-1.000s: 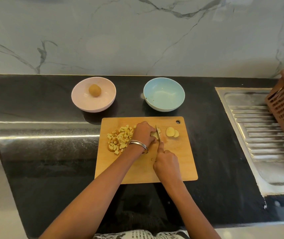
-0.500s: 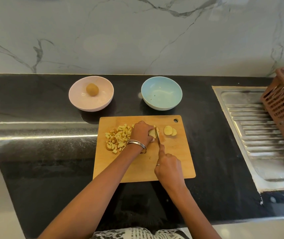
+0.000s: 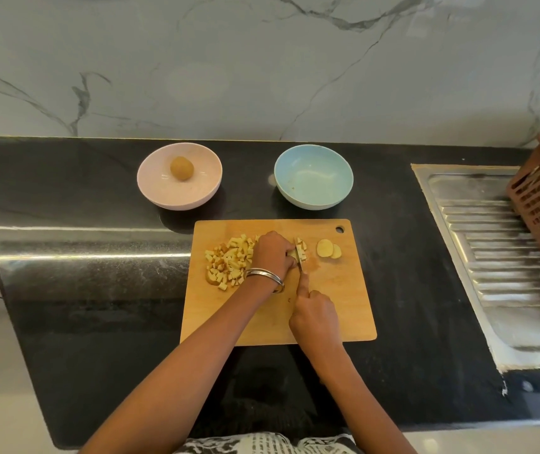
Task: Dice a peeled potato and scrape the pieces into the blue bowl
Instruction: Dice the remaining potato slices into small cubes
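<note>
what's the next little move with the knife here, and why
Probably another downward cut through the potato piece that the left hand pins on the cutting board. The knife in the right hand sits right against it, and two slices remain uncut.

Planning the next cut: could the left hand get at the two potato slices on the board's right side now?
Probably not directly: the left hand holds the potato piece, and the knife stands between it and the slices.

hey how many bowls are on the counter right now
2: a pink bowl behind the cutting board's left corner, holding a whole potato, and the blue bowl to its right, nearly empty.
</note>
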